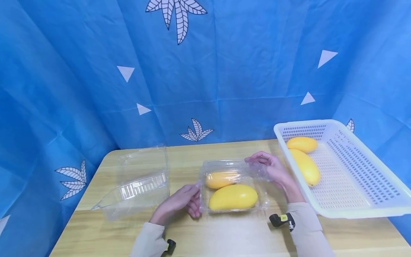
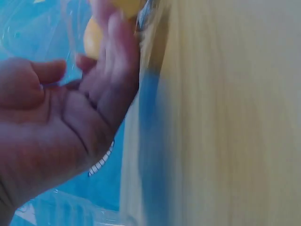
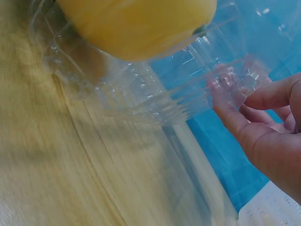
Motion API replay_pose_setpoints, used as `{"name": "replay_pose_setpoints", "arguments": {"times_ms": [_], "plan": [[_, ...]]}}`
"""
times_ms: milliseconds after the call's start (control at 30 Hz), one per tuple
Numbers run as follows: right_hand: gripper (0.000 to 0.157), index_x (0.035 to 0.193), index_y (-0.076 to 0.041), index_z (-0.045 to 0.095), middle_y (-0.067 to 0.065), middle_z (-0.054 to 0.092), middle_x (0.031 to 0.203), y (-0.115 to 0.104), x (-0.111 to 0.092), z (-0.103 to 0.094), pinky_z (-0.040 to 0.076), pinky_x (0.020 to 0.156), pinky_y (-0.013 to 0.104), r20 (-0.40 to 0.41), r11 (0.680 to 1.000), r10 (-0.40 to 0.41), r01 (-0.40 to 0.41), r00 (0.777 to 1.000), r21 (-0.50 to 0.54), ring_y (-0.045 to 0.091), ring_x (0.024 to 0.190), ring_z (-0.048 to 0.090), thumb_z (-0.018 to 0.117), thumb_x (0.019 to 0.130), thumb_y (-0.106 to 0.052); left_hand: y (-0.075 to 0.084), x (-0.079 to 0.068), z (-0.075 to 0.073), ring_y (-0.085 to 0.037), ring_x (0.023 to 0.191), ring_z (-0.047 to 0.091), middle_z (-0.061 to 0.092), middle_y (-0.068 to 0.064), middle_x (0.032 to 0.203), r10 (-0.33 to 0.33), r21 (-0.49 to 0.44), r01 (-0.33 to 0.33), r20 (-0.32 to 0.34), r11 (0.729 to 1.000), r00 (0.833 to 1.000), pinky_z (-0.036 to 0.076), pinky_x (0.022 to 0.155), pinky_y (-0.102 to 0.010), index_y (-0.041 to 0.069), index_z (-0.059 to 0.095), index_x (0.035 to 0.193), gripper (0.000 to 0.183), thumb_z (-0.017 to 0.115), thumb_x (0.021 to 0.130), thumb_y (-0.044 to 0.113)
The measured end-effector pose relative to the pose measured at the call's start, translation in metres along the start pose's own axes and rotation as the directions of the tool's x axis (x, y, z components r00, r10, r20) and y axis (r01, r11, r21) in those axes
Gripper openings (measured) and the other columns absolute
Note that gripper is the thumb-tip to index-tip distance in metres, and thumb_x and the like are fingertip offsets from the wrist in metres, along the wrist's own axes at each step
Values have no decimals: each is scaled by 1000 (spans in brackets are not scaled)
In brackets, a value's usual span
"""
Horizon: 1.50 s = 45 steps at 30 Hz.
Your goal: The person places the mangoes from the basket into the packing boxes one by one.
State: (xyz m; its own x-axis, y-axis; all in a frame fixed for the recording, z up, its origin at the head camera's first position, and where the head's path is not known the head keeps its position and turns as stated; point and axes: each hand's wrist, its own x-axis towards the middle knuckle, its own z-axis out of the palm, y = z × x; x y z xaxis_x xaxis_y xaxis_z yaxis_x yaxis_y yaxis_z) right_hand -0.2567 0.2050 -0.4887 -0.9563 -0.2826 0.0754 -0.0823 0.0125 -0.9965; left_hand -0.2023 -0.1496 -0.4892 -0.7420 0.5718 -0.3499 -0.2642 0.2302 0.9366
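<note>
A clear plastic clamshell box (image 1: 264, 204) stands mid-table with two yellow mangoes inside, the front mango (image 1: 233, 197) larger in view than the rear mango (image 1: 221, 179). At the box's left side, my left hand (image 1: 183, 201) touches the wall with loosely bent fingers. My right hand (image 1: 268, 167) pinches the clear plastic at the far right corner; the right wrist view shows thumb and forefinger (image 3: 235, 123) meeting on it. Glare hides how the lid sits. In the left wrist view, the left palm (image 2: 61, 122) shows with the thumb apart from the fingers.
Another clear clamshell box (image 1: 142, 185) stands open at the left of the wooden table (image 1: 106, 239). To the right, a white perforated basket (image 1: 350, 178) holds two mangoes (image 1: 305, 167) along its left wall. A blue patterned curtain (image 1: 244, 71) hangs behind the table.
</note>
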Motion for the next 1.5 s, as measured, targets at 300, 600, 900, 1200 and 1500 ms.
{"name": "replay_pose_setpoints", "arguments": {"times_ms": [300, 600, 900, 1200, 1500], "plan": [[38, 119, 6, 54, 20, 58, 123, -2, 0, 1, 44, 96, 31, 58, 997, -62, 65, 996, -42, 31, 114, 55, 45, 83, 18, 4, -11, -6, -41, 70, 66, 65, -30, 84, -30, -127, 47, 134, 991, 990, 53, 65, -53, -8, 47, 105, 74, 26, 95, 63], [34, 119, 4, 56, 15, 56, 129, -13, 8, 6, 45, 94, 35, 90, 999, -28, 31, 996, -37, 29, 118, 52, 42, 90, 11, 12, -14, -19, -40, 75, 67, 65, -30, 88, -32, -197, 68, 177, 978, 984, 52, 70, -54, 0, 46, 100, 68, 26, 94, 64], [36, 113, 9, 57, 15, 55, 130, -16, 8, 15, 36, 104, 43, 67, 999, 17, -15, 998, -31, 29, 125, 47, 35, 86, 16, 6, -20, -22, -42, 82, 65, 63, -31, 95, -19, -74, 38, 240, 997, 971, 52, 66, -55, 0, 52, 98, 44, 40, 100, 42], [36, 114, 5, 60, 16, 58, 126, -24, -3, 15, 39, 100, 46, -36, 981, 16, -23, 999, -193, 31, 120, 50, 36, 88, 11, 5, -22, -16, -44, 83, 62, 59, -34, 98, 20, -34, -9, 341, 999, 940, 51, 66, -58, -10, 49, 110, 32, 49, 99, 20], [25, 119, 1, 57, 18, 58, 121, -50, -20, 23, 41, 95, 26, -161, 932, -112, 47, 980, -360, 29, 115, 52, 47, 97, -4, 8, -16, -7, -20, 69, 59, 63, -16, 83, 16, 24, -24, 286, 999, 958, 55, 59, -36, -10, 53, 101, 27, 52, 97, 16]]}}
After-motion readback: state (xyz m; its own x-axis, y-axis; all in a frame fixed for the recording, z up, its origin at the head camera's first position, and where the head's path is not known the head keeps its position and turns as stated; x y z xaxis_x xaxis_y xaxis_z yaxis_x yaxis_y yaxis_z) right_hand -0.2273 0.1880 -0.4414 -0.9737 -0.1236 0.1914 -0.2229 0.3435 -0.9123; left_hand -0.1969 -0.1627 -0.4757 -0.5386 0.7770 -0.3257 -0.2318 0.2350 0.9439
